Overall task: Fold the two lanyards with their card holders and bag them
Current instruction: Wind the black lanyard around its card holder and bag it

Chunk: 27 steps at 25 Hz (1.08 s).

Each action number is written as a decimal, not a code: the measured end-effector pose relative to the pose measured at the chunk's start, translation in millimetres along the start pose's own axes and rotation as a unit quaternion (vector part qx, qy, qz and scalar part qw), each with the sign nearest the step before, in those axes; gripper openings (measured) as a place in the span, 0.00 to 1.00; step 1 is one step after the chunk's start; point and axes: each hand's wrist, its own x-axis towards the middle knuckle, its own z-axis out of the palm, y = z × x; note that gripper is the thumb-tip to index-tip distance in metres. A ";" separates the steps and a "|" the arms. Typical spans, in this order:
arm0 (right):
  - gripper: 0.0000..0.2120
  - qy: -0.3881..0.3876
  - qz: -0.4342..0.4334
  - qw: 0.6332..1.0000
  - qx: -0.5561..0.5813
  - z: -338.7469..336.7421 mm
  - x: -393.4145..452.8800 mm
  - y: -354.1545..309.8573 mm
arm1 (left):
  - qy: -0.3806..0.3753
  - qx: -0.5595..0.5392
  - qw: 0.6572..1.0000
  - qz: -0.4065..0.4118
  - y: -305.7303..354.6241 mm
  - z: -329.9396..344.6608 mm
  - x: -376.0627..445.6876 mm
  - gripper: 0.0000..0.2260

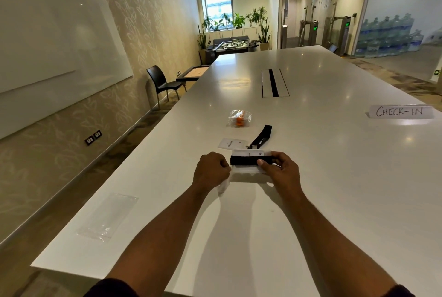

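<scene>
My right hand (279,170) pinches a folded black lanyard (242,160) flat against its white card holder (248,153), held just above the white table (311,177). My left hand (210,170) is closed on the edge of a clear plastic bag (223,185) that hangs below my fist, right beside the card holder's left end. Just beyond lies a second white card holder (230,143) with its black lanyard (263,136) stretched out on the table.
A small clear bag holding something orange (239,118) lies farther out. An empty clear bag (108,215) rests near the table's left edge. A "CHECK-IN" sign (400,111) stands at right. A cable hatch (273,82) sits mid-table.
</scene>
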 end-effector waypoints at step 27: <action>0.11 0.007 -0.050 0.993 -0.104 4.9 -7.2 -2.0 | 0.111 0.004 0.994 -0.003 20.7 12.1 4.4 0.05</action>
